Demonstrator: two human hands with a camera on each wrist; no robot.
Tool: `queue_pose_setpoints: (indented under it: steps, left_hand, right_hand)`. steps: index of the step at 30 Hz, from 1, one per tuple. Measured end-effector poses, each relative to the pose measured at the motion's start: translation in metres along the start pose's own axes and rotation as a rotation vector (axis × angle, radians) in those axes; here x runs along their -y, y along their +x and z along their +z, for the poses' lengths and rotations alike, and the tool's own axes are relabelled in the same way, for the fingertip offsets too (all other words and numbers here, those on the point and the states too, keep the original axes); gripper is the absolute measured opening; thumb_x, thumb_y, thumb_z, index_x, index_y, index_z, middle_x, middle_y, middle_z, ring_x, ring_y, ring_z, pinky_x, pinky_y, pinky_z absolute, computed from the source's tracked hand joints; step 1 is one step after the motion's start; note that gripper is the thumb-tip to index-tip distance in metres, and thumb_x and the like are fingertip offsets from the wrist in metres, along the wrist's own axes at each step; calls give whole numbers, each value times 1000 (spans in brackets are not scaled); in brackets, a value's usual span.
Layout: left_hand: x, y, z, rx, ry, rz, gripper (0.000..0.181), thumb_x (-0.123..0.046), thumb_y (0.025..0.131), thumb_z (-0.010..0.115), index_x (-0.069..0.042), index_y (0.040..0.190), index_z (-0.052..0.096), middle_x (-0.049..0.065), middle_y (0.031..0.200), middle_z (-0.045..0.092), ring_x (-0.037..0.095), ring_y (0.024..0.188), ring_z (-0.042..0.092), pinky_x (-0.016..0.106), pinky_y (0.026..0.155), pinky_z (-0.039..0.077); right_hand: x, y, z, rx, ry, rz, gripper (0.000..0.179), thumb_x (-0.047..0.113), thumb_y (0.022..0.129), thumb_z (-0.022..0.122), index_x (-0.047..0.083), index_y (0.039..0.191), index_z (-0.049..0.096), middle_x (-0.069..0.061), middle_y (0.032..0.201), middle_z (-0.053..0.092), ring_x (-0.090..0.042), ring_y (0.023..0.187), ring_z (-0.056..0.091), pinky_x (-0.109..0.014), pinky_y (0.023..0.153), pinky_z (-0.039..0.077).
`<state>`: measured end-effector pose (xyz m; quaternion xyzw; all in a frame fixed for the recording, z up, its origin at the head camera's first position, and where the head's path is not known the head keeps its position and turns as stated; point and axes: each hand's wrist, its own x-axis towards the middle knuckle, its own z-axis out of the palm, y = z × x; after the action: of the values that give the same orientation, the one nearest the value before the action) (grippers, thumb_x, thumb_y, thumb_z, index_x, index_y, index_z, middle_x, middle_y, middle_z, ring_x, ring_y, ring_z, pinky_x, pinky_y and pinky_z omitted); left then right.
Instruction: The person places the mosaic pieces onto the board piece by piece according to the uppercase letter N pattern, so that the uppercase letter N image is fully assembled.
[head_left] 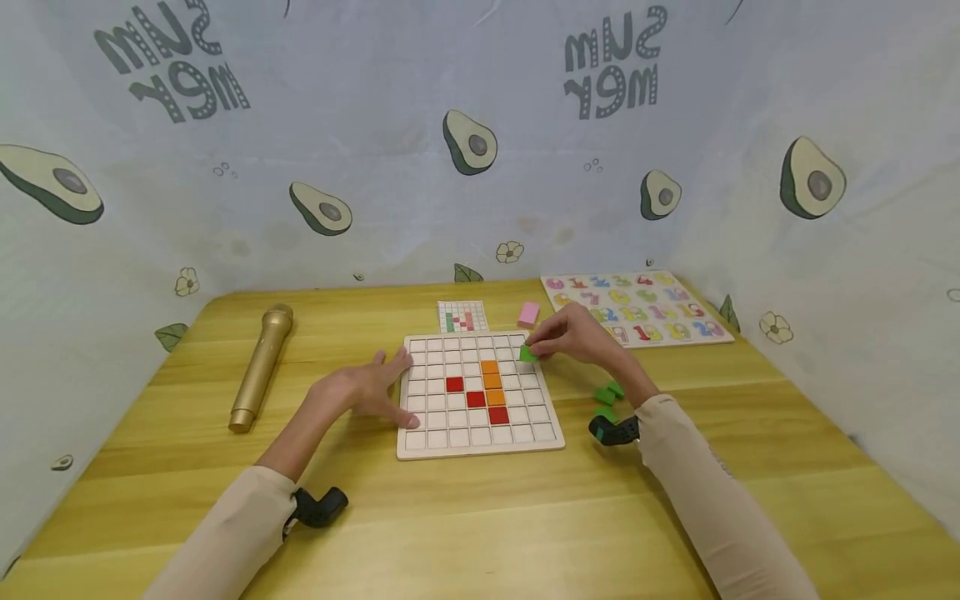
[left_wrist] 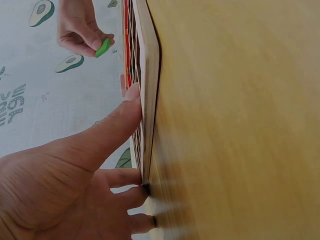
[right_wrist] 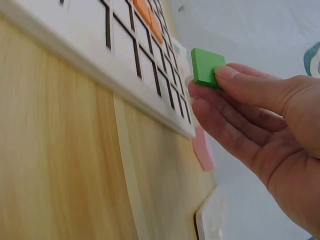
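A white square grid board (head_left: 438,439) lies on the table, with red tiles (head_left: 476,400) and a column of orange tiles (head_left: 491,382) set in its cells. My left hand (head_left: 367,390) rests at the board's left edge, fingers spread, the thumb touching the front left part in the left wrist view. Between thumb and fingers my right hand (head_left: 573,337) pinches a green square tile (right_wrist: 207,67), held above the board's far right corner. In the right wrist view the tile is apart from the board.
Several loose green tiles (head_left: 606,395) lie right of the board. Behind it are a patterned card (head_left: 461,317) and a pink block (head_left: 528,314). A number puzzle board (head_left: 637,308) sits at the back right, a gold microphone (head_left: 260,369) at the left.
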<state>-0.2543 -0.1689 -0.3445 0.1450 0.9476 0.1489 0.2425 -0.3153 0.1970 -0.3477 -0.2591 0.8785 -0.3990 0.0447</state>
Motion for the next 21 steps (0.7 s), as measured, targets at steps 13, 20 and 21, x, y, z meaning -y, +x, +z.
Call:
queue_pose_setpoints:
  steps: [13,20,21]
  left_hand:
    - [-2,1,-1,3,2,7,118,-56,91,84,-13,175,13,13,182,1,40,167,4,71,125,21]
    - [-1,1,-1,2,-4,11,118,-55,91,84,-13,175,12,13,182,1,40,167,4,71,125,21]
    - [-1,1,-1,1,-4,13,118,-55,91,84,-13,175,12,12,182,1,40,167,4,71,125,22]
  right_hand:
    - [21,23,28,63,107,-50,11,-6,99,73,-12,105,81,-25,98,80,-40,82,79,-43,78,66]
    - [29,34,39,97,99,-65,12,-6,99,73,-11,106,81,-24,98,81,-36,82,81,-44,80,66]
    - [30,35,41,102,106,-62,12,-6,99,73,-11,106,81,-24,99,81,-36,82,81,-45,81,66]
